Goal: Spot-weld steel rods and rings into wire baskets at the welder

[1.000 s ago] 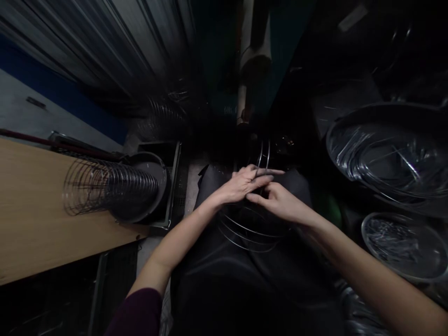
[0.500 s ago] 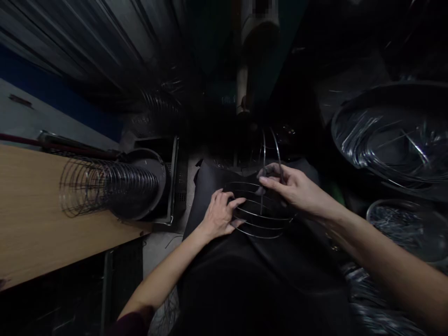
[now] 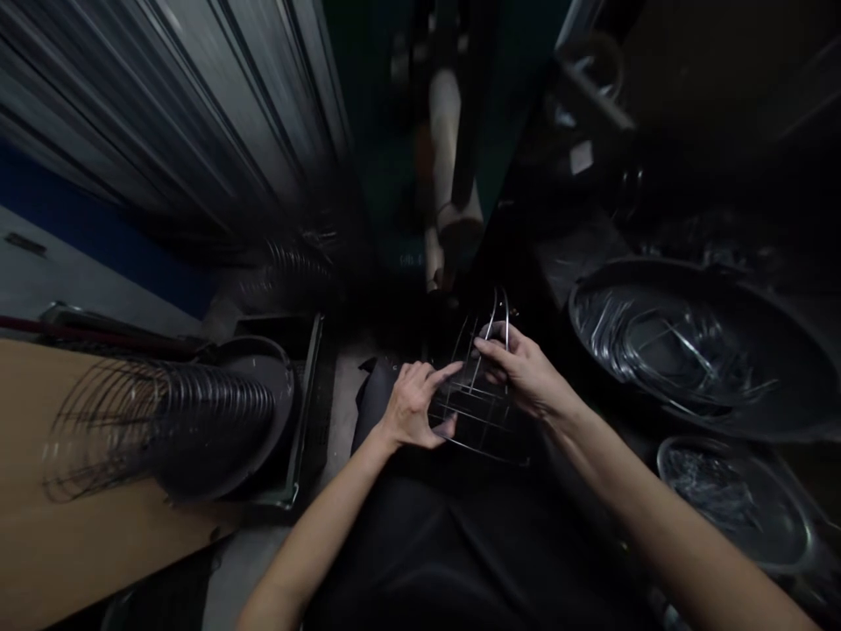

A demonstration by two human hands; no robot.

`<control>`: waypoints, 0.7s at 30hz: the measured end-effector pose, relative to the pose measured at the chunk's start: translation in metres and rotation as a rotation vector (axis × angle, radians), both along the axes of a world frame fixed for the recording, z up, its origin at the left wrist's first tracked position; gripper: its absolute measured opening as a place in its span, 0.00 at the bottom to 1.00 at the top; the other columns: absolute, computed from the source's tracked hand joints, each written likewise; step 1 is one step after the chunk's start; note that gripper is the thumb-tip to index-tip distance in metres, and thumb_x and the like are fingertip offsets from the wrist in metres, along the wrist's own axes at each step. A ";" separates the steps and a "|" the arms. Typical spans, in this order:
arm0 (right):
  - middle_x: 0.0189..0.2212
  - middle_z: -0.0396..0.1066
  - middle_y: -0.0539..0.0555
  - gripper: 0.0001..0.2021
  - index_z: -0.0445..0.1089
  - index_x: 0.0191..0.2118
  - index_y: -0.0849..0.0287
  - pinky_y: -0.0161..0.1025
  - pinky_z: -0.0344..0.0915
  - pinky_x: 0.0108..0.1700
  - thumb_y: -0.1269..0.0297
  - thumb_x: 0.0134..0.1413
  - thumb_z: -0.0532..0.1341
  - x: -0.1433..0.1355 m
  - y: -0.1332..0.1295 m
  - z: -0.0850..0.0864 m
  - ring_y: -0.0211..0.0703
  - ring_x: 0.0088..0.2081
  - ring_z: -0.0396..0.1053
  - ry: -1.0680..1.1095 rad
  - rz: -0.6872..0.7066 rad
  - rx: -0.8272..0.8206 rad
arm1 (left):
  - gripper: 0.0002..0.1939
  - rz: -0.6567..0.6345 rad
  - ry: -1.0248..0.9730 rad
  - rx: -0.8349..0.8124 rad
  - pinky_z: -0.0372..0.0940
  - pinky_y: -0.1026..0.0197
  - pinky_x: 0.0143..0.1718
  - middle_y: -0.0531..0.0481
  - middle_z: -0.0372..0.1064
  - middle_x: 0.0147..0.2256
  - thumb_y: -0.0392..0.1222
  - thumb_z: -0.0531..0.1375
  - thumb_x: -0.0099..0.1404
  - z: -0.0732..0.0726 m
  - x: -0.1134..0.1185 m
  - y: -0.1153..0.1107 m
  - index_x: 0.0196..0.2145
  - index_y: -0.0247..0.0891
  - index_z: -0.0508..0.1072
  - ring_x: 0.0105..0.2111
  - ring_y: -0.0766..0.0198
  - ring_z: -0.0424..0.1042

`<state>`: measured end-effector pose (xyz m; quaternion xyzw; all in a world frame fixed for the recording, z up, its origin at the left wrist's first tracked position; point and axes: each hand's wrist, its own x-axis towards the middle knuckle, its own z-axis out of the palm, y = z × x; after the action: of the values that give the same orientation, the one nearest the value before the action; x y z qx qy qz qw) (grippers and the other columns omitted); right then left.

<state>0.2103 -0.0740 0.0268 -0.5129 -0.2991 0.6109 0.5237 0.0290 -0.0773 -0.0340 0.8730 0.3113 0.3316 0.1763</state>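
A shiny wire frame [image 3: 483, 451] with curved parallel wires and a looped upper end is in front of me, over a dark cloth [image 3: 420, 543] on my lap. My right hand [image 3: 509, 359] pinches its upper part near the loop, thumb against the fingers. At the frame's left side, my left hand [image 3: 417, 407] has its thumb and index finger spread apart. Its fingertips lie close to the wires; whether they touch is unclear. Dim light hides the frame's far side.
At left, a stack of wire rings [image 3: 197, 394] leans from a round dark pan [image 3: 282, 421] beside a wooden board [image 3: 98, 552]. A machine [image 3: 447, 140] stands ahead. On the right are a large basin [image 3: 788, 368] of bent wires and a smaller bowl [image 3: 781, 526] of small metal pieces.
My view has shifted, so the surroundings sit lower. The wire frame has turned and looks narrower. My left thumb and index finger have spread wider, while my right hand keeps its pinch.
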 end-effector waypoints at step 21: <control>0.13 0.55 0.40 0.23 0.55 0.26 0.57 0.26 0.45 0.14 0.59 0.26 0.70 -0.001 0.115 0.011 0.26 0.13 0.48 0.000 -0.007 0.064 | 0.43 0.054 -0.454 -0.123 0.64 0.51 0.44 0.46 0.59 0.42 0.35 0.62 0.46 0.000 0.006 0.098 0.57 0.41 0.46 0.37 0.60 0.65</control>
<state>0.2097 0.0414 0.0376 -0.4970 -0.3168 0.5990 0.5420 0.0351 0.0202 -0.0341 0.7550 0.3066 0.5043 0.2858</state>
